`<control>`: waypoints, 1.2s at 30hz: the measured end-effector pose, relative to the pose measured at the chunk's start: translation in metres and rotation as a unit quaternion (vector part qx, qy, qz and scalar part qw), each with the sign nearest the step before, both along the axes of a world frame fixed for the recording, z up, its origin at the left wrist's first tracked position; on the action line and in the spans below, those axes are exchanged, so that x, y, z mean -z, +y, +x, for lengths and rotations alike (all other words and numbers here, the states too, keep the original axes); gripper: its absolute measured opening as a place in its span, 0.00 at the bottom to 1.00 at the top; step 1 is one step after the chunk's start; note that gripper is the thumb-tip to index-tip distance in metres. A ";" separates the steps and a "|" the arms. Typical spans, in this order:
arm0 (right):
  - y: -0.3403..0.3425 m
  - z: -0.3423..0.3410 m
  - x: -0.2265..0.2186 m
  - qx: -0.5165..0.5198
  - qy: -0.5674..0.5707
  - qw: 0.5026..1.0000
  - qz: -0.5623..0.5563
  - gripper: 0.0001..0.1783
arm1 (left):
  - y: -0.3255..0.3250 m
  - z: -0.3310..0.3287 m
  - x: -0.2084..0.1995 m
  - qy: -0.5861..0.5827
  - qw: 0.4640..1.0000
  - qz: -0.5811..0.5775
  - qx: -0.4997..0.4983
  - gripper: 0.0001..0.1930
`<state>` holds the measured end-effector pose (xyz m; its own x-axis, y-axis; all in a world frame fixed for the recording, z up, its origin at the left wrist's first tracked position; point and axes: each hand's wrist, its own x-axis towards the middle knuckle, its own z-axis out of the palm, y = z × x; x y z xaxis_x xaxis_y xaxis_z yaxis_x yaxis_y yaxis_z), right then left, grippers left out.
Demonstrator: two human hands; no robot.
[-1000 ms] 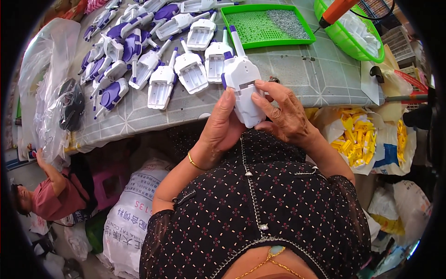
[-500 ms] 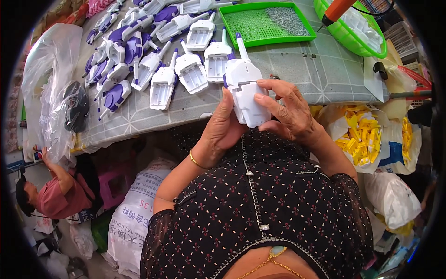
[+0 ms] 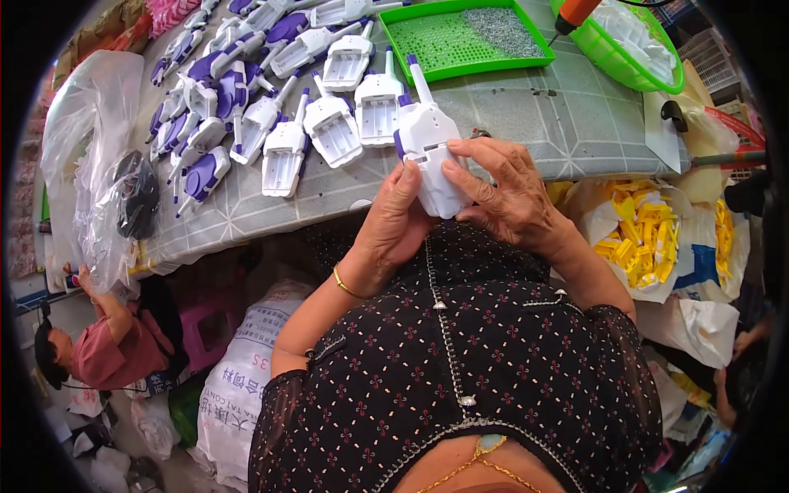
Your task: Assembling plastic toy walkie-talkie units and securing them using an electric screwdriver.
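My left hand (image 3: 393, 209) is closed round the lower left side of a white and purple plastic housing (image 3: 427, 125) with a narrow purple-tipped stem. A white battery cover (image 3: 438, 185) lies over its lower part, with a dark slot showing along the cover's upper edge. Two fingers of my right hand (image 3: 509, 193) press on the cover from the right, while its thumb is at the lower end. Just beyond, several similar housings (image 3: 333, 130) lie on the table with their battery compartments showing.
A green tray (image 3: 468, 72) of small screws stands at the back. Beside it are an orange electric screwdriver (image 3: 574, 15) and a green basket (image 3: 670, 78) of white parts. Yellow parts (image 3: 637, 234) fill a bag at right. Clear plastic (image 3: 94, 156) hangs at left, near another person (image 3: 119, 349).
The housing has tipped slightly and sits a little lower, with a purple edge now showing at its bottom. The slot above the cover looks darker. Both hands keep their hold.
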<state>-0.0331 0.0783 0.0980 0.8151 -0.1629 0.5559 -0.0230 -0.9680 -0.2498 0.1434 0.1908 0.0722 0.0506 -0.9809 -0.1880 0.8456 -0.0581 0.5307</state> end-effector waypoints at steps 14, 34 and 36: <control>0.006 -0.005 0.004 -0.028 0.000 0.995 0.091 0.39 | 0.002 0.005 0.008 -0.083 0.996 0.019 -0.003 0.44; -0.007 -0.024 0.016 -0.095 -0.069 0.931 0.344 0.40 | -0.002 -0.012 -0.002 -0.168 0.982 -0.027 0.079 0.40; -0.005 -0.023 0.009 -0.023 0.019 0.950 0.310 0.39 | -0.006 -0.013 0.009 -0.171 0.985 -0.012 0.022 0.38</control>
<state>-0.0558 0.0730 0.0887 0.8464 -0.4137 0.3354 -0.0045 -0.6353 -0.7723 0.1301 0.1852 0.0634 0.0646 -0.9873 -0.1450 0.6136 -0.0753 0.7860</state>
